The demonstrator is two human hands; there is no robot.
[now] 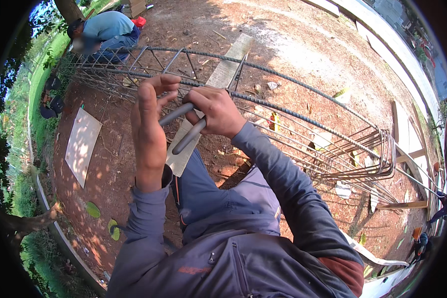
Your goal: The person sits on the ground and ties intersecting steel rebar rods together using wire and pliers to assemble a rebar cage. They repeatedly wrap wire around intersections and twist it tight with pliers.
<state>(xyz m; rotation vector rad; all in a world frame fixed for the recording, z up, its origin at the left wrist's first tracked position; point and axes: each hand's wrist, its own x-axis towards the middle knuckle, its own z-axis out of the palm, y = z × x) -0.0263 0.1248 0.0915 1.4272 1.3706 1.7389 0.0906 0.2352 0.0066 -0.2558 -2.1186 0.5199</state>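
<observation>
A long rebar cage (290, 108) with ribbed bars runs across in front of me. My right hand (216, 111) is closed at its near top bar, around the grey handles of a hand tool (190, 137), probably pliers or nippers; its head is hidden behind my fingers. Just left of it, my left hand (152, 119) is raised, its fingers curled over near the same bar and the tip of one handle. Whether it grips anything cannot be made out. Under the cage lies a pale wooden board (229, 69), reaching towards my legs.
Bunched stirrups (385, 154) hang at the cage's right end. A co-worker (108, 33) crouches at its far left end. A flat pale sheet (83, 145) lies on the soil at left. Timber boards (408, 205) stand at right, and a tree branch (33, 221) juts in at lower left.
</observation>
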